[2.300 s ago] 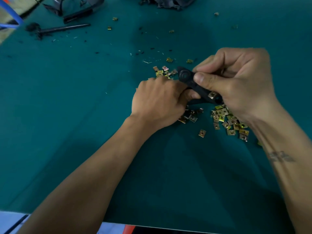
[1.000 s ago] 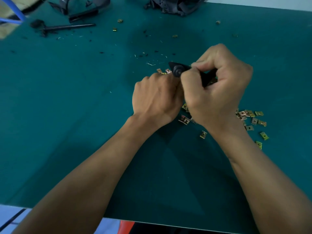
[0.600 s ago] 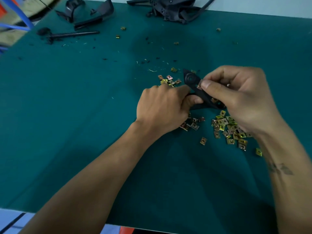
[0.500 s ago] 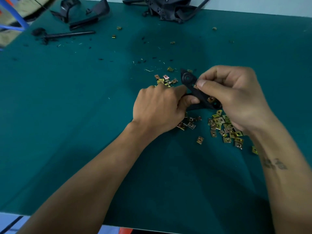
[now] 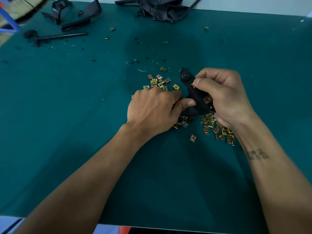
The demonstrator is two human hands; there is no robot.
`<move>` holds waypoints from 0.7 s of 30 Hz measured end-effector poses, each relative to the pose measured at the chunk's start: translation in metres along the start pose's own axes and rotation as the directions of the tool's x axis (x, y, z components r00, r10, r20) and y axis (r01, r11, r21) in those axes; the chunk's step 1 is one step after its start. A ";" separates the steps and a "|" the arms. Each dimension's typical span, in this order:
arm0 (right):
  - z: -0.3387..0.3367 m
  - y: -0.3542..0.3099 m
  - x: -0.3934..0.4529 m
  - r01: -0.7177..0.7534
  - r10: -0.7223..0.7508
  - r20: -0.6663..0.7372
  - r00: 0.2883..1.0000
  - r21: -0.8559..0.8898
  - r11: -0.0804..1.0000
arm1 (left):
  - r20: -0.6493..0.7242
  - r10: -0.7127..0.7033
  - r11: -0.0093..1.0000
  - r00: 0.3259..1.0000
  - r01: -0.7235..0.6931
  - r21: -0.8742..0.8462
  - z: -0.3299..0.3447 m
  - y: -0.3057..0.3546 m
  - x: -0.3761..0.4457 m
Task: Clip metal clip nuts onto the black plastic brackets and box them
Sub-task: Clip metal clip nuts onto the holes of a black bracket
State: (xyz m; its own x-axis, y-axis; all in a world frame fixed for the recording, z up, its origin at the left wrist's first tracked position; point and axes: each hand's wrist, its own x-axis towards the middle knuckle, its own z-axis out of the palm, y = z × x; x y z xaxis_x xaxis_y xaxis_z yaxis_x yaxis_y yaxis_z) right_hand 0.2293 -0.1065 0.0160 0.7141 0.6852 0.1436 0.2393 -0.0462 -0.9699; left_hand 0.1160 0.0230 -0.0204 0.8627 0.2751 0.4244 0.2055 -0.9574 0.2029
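Head cam: L hand point(image 5: 152, 110) & R hand point(image 5: 224, 98) each grip black bracket point(image 5: 195, 97); clip nuts point(image 5: 217, 127) loose on table point(image 5: 67, 115).

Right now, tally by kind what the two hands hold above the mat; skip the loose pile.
Black plastic bracket: 1, held by the left hand and the right hand
Metal clip nuts plainly showing on it: 2, one under the right thumb
Total: 3
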 end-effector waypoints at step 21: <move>-0.012 0.000 0.002 0.064 -0.024 0.202 0.979 -0.196 0.978 | -0.026 -0.030 0.996 0.999 0.032 0.078 0.004 -0.002 -0.002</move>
State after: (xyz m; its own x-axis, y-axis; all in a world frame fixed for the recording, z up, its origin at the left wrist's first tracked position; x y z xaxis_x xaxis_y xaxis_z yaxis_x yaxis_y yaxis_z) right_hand 0.2383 -0.1137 0.0187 0.5609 0.8185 0.1241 0.4090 -0.1437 -0.9011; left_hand 0.1160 0.0243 -0.0251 0.8436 0.3060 0.4413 0.2683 -0.9520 0.1472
